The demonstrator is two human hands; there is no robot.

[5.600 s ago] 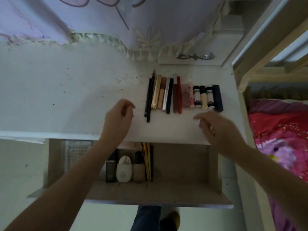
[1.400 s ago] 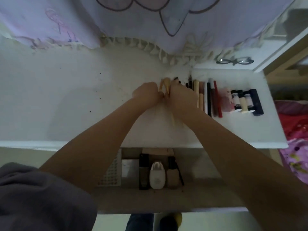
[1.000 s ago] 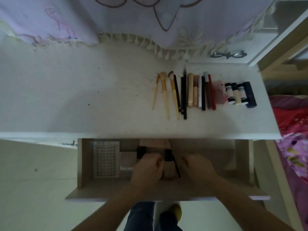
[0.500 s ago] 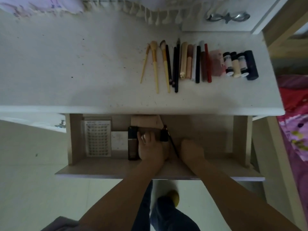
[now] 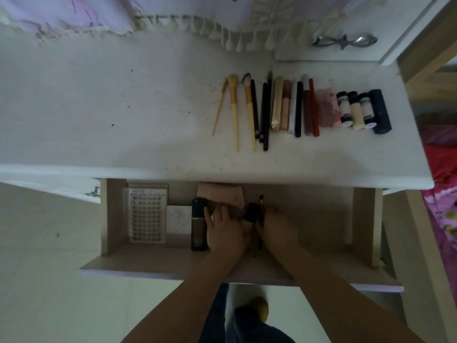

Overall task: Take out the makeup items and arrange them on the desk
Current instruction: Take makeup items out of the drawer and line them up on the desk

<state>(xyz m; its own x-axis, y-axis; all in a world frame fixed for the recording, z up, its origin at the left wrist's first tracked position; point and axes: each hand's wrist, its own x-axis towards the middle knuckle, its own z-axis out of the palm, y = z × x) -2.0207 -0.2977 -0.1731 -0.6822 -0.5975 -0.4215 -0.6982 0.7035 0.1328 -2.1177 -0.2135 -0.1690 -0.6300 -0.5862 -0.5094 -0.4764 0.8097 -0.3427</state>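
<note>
On the white desk (image 5: 123,107) lies a row of makeup: yellow-handled brushes (image 5: 233,107), black pencils (image 5: 264,112), lip tubes (image 5: 309,107), small bottles (image 5: 356,107) and a dark blue tube (image 5: 380,111). Below it, the drawer (image 5: 111,219) stands pulled out. My left hand (image 5: 223,233) is curled over a white bottle, which is almost wholly hidden. Beside it stands a tall dark bottle (image 5: 198,226). My right hand (image 5: 277,231) grips a black-capped bottle (image 5: 251,212), tilted, next to a thin black brush (image 5: 261,201).
A lash tray (image 5: 147,216) lies at the drawer's left, and a pink pouch (image 5: 220,191) sits at its back. A fringed lilac cloth (image 5: 173,11) hangs over the desk's rear. A metal handle (image 5: 343,40) is at the back right. A pink bed (image 5: 442,169) borders the right.
After laying the brushes on the desk, both hands dropped into the drawer. Since half a second ago my right hand has slid left onto the black-capped bottle, which now tilts.
</note>
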